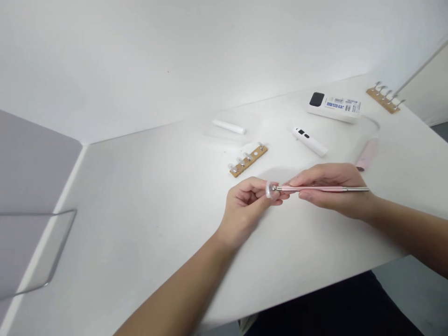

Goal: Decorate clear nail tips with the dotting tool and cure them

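My left hand (249, 201) is closed, pinching a small clear, rounded piece (269, 190) with a silvery spot on it, between thumb and fingers; its exact kind is unclear. My right hand (332, 184) grips a slim pink pen-like tool (311, 189) with silver ends, held level. The tool's left end meets or nearly meets the clear piece, though I cannot tell if they touch. Just beyond my left hand lies a wooden strip (249, 161) bearing several clear nail tips on small metal stands, plus a bare white spot.
Farther back on the white table (157, 261) lie a white stick (228, 126), a white handheld device (310, 141) with a dark display and a white box (334, 108) with blue print. A pink tube (368, 154) and a second wooden strip (383, 100) are at right.
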### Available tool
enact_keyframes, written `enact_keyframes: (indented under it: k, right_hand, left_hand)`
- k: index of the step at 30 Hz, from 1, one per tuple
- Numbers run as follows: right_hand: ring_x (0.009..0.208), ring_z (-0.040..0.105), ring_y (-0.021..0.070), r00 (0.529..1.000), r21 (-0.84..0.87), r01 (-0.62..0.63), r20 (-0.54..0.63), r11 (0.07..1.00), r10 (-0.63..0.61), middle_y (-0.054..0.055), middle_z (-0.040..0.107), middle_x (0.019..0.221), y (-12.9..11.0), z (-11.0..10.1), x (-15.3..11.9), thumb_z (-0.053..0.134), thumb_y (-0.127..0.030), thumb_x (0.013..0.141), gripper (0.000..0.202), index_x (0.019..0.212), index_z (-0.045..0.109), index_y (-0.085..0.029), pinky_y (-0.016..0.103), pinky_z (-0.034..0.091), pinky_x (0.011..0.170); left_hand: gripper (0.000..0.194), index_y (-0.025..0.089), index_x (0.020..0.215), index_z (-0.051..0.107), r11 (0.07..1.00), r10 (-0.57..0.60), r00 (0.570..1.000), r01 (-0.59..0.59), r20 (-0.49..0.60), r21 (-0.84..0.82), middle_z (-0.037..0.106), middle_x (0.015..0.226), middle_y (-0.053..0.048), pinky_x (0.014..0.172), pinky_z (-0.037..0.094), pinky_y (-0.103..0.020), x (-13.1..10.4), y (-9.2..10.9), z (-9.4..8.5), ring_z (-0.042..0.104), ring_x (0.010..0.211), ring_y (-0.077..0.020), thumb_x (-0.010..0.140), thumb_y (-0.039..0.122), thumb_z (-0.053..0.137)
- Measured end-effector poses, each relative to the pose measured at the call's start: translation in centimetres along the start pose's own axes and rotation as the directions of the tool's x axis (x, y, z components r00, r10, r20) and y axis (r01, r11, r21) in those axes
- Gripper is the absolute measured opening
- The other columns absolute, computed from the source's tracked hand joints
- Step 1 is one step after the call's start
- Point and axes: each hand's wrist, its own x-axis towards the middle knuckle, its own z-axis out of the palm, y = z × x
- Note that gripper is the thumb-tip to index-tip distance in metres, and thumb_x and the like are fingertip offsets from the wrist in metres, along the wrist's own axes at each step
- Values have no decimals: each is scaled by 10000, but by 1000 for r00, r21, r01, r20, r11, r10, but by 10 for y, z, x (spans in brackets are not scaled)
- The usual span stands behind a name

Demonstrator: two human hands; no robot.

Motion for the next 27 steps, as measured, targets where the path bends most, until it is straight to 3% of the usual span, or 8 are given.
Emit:
enact_keyframes:
  k: [9,16,21,27]
  right_hand:
    - [1053,817,218,992,-94,63,111,994,-52,-2,857,1110,1,-6,2,786,-169,908,271,1102,853,-346,333,668,906]
    - [875,833,186,1000,-67,21,-19,998,-22,-13,865,984,0,1,2,806,-177,897,200,1019,857,-328,273,672,730]
    - [1004,828,185,998,-53,37,54,998,-34,-16,863,1071,2,-2,1,783,-159,915,263,1088,848,-346,281,673,868]
    - [1066,805,192,986,-128,124,127,984,-108,12,851,1121,1,-6,1,775,-138,913,279,1123,837,-311,298,650,904]
  left_hand:
    - [163,219,852,845,999,27,1000,-27,-10,-18,837,811,-14,728,677,-200,2,-1,-1,778,678,-109,766,281,968]
    - [55,232,881,837,999,24,998,-23,51,-22,850,853,-13,766,680,-197,1,0,-1,819,786,-127,871,250,888]
    - [89,240,903,852,999,27,999,-25,41,-39,849,847,-1,754,677,-181,1,-1,-2,801,717,-100,840,243,915]
    - [90,251,902,860,999,42,999,-41,35,-29,838,826,15,757,654,-145,2,-3,-4,779,707,-72,835,254,921]
